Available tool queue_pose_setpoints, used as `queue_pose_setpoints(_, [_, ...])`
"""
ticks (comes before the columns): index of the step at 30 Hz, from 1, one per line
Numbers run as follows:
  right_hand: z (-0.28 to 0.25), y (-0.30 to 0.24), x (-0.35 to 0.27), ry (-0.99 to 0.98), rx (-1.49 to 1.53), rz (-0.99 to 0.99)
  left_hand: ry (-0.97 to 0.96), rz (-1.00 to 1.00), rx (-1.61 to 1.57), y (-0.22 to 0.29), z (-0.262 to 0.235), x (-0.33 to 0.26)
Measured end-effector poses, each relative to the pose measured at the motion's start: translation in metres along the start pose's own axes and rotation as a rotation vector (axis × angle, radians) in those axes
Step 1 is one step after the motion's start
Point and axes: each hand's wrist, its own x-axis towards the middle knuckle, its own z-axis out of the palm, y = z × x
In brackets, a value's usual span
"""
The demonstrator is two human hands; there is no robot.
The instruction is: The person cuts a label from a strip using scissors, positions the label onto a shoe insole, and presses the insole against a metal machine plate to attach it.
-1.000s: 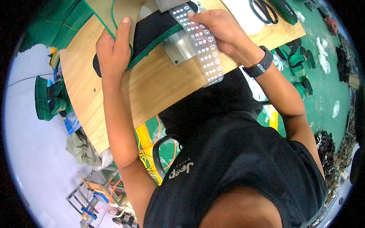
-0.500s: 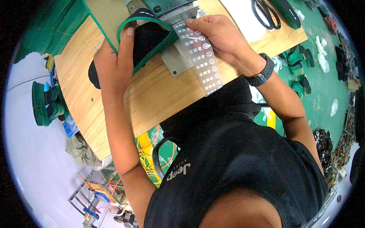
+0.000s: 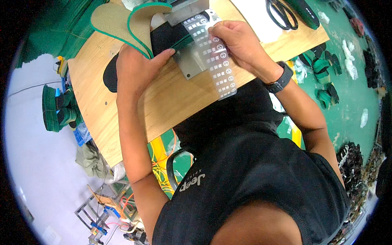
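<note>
My left hand (image 3: 136,73) is closed on a tan insole (image 3: 109,21) with green edging, its thumb stretched to the right along the edge; the fingers underneath are hidden. The insole bends up, and a black part (image 3: 166,36) of insole lies flat beside the metal head of a machine (image 3: 188,12). My right hand (image 3: 241,45) pinches a clear strip of white printed labels (image 3: 220,67) between thumb and fingers. The strip's upper end overlaps the black part under the machine head, and its lower end hangs toward the table edge. A metal plate (image 3: 191,61) lies beneath.
The wooden table (image 3: 94,102) also bears a black rounded piece (image 3: 110,73) left of my hand. At the far right lie a coiled black cable (image 3: 281,14) and a dark green case-like object (image 3: 303,13). Green insoles (image 3: 322,69) are scattered on the green floor; more are stacked at left (image 3: 57,108).
The insole loop has opened out, its tan side now showing and the black part flat at the machine head. The strip's top end now lies over the black part. My left thumb has swung right.
</note>
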Motion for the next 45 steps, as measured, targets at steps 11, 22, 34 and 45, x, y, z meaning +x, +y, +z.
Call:
queue_pose_setpoints(11, [-0.010,-0.010,0.004,0.029,0.277,0.045,0.330,-0.358,-0.636,-0.022,-0.008,-0.003])
queue_pose_setpoints(22, [0.007,0.000,0.006,-0.012,0.111,0.079,0.324,-0.341,-0.688,-0.017,-0.009,-0.005])
queue_pose_setpoints(34, [0.006,0.000,0.006,-0.037,0.039,0.091,0.336,-0.303,-0.686,-0.011,-0.009,-0.004])
queue_pose_setpoints(45, [0.005,0.006,0.008,0.011,-0.075,0.084,0.279,-0.387,-0.543,0.000,-0.009,-0.007])
